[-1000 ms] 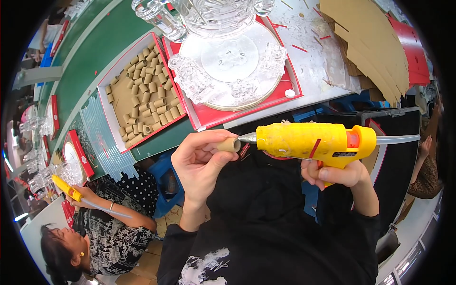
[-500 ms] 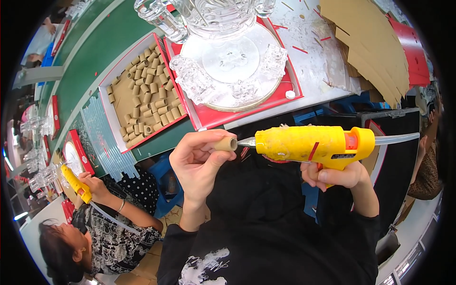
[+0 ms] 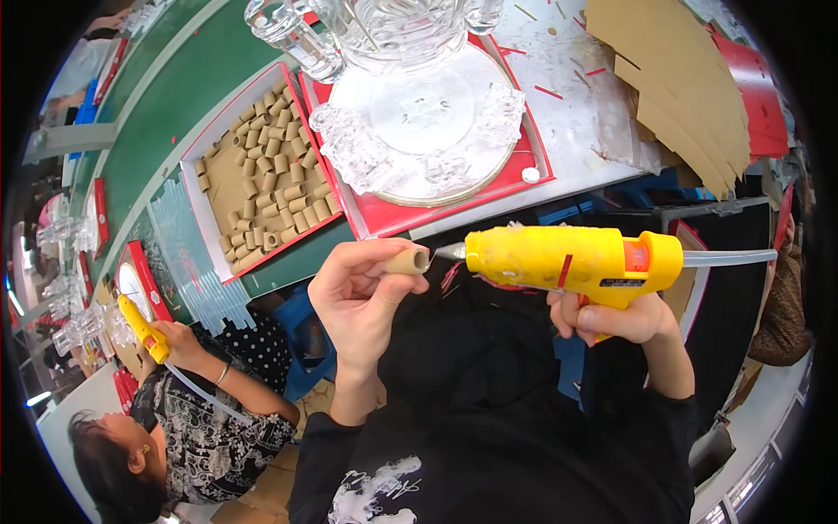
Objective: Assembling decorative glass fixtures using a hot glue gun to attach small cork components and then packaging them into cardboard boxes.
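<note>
Between the thumb and fingers of my left hand (image 3: 358,293) is a short brown cardboard tube (image 3: 407,261), its open end facing right. My right hand (image 3: 611,316) is wrapped round the handle of a yellow hot glue gun (image 3: 546,256), with a clear glue stick (image 3: 729,258) running out of its back. The metal nozzle (image 3: 451,251) points left, a small gap away from the tube's open end. Beyond my hands, a round white board (image 3: 410,188) with clear, glassy pieces on it lies in a red tray (image 3: 367,223).
Left of the tray, a shallow box (image 3: 203,205) holds many cardboard tubes. Clear glue sticks (image 3: 196,253) lie beside it on the green table (image 3: 194,109). Cardboard sheets (image 3: 676,83) are stacked at the far right. At left, a co-worker (image 3: 188,428) holds another yellow glue gun (image 3: 142,329).
The glue gun's nozzle has backed off slightly from the tube's mouth. My left hand has tilted the tube a little and shifted slightly left.
</note>
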Tool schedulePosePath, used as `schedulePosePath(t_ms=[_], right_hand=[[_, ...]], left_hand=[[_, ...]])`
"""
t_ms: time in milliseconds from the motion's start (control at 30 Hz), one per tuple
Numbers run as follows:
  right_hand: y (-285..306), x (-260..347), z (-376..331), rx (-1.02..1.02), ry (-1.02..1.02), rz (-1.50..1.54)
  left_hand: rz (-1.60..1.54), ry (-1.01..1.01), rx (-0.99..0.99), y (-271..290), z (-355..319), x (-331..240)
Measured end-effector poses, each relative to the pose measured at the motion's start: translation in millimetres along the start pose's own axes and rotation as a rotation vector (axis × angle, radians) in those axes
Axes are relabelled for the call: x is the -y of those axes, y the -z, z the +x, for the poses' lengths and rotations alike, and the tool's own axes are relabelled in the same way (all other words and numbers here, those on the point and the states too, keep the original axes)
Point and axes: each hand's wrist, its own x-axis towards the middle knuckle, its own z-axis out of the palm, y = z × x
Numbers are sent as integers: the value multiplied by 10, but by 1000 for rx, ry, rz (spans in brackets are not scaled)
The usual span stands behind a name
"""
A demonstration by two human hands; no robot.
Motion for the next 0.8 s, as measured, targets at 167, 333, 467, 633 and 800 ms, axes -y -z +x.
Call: schedulePosePath(t_ms=[167,333,467,633,800], right_hand=[[-32,49,9,-325,125,-10],[123,156,142,-771,221,-35],[356,254,239,-844,231,-100],[694,281,492,-836,214,-237],[621,472,678,-852,240,-359]], left_hand=[[24,13,-42,-23,-8,18],[26,7,-21,52,-76,31],[1,39,24,11,-86,75],[-35,60,60,-31,-138,102],[109,74,7,67,-261,48]])
